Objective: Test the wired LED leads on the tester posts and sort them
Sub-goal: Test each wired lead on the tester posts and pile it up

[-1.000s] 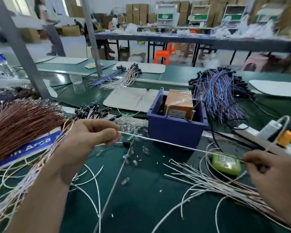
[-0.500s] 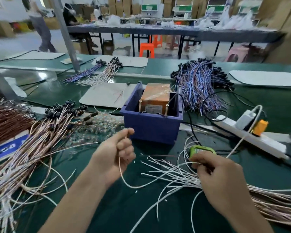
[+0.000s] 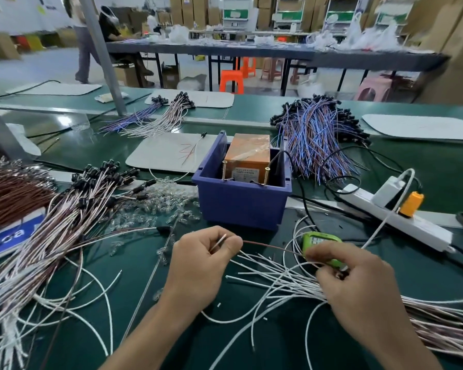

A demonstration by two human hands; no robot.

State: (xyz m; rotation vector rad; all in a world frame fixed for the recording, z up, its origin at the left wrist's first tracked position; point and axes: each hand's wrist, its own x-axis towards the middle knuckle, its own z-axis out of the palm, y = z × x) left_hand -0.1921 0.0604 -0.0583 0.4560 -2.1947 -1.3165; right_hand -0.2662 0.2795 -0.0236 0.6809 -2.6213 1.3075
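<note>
My left hand (image 3: 201, 265) and right hand (image 3: 358, 289) each pinched one brown lead (image 3: 267, 244); loose white wires (image 3: 273, 279) lay beneath, a blue bin (image 3: 241, 206) behind, on the green bench (image 3: 251, 345).

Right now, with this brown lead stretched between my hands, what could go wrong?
The brown lead pinched between your left hand and right hand crosses the loose white leads; lifting it toward the tester posts may snag and drag some. Your left forearm could also scatter the clear LEDs nearby.

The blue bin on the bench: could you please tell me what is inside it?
An orange box with two brass posts in front and a black cable entering. The blue bin's front wall hides its floor.
</note>
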